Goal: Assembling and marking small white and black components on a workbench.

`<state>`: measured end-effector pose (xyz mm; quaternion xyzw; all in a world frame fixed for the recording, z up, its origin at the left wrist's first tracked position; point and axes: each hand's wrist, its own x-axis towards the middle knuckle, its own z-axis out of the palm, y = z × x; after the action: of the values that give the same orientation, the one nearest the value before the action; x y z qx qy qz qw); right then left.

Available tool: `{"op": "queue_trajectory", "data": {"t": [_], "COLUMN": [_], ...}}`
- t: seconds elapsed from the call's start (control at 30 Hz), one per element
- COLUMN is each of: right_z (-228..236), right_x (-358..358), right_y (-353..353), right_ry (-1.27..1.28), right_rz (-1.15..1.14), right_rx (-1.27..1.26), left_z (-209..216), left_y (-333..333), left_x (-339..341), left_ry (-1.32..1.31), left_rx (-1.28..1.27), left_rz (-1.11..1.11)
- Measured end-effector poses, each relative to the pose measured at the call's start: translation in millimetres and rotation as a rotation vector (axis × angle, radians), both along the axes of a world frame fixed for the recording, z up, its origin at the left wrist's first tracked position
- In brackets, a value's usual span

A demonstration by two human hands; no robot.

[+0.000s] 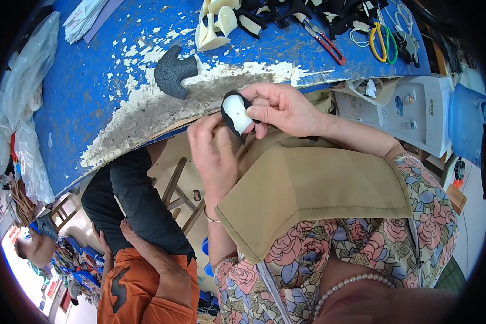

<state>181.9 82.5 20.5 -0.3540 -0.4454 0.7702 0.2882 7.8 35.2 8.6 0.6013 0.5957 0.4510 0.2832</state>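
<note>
Just off the table's front edge, I hold a small black cover with a smooth white oval inside it (234, 112). My right hand (286, 109) pinches its right side, with the thumb pressed on the white part. The curled fingers of my left hand (215, 144) grip its lower left edge; some fingertips are hidden behind it. On the table beyond my left hand lies a dark grey, textured, branched piece (175, 70), which neither hand touches.
The blue table (108, 102) has peeling paint. Cream moulded forms (216, 27), black pieces (286, 13), a red-handled tool (329, 47) and yellow-and-green-handled scissors (382, 43) lie at the back. A person in orange (151, 281) sits left. A water dispenser (399, 108) stands right.
</note>
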Motion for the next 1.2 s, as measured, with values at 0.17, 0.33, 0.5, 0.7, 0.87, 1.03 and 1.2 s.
{"op": "queue_trajectory", "data": {"t": [0.17, 0.33, 0.5, 0.7, 0.87, 1.03, 1.2], "right_z": [4, -2, -2, -15, -5, 12, 10], "right_x": [-9, -15, -19, -12, -13, -17, -5], "right_y": [-4, -14, -21, -16, -18, -18, -10], "right_ry": [-0.146, -0.131, -0.198, -0.220, -0.119, -0.125, -0.132], "right_rz": [0.026, -0.145, -0.167, -0.234, -0.199, -0.039, -0.002], "right_rx": [0.092, 0.198, 0.271, 0.185, 0.069, -0.044, -0.134], "left_z": [11, 12, 12, 4, 28, -11, -34], "left_y": [-4, -9, -11, -7, 3, -2, -5], "left_x": [-8, -5, 1, 0, -30, 1, 13], "left_ry": [-0.422, -0.205, 0.235, 0.251, 0.064, 0.005, -0.368], "left_rx": [-0.312, -0.287, -0.126, -0.196, -0.254, -0.243, -0.256], "left_rz": [-0.110, -0.087, -0.046, -0.140, -0.289, -0.135, -0.118]}}
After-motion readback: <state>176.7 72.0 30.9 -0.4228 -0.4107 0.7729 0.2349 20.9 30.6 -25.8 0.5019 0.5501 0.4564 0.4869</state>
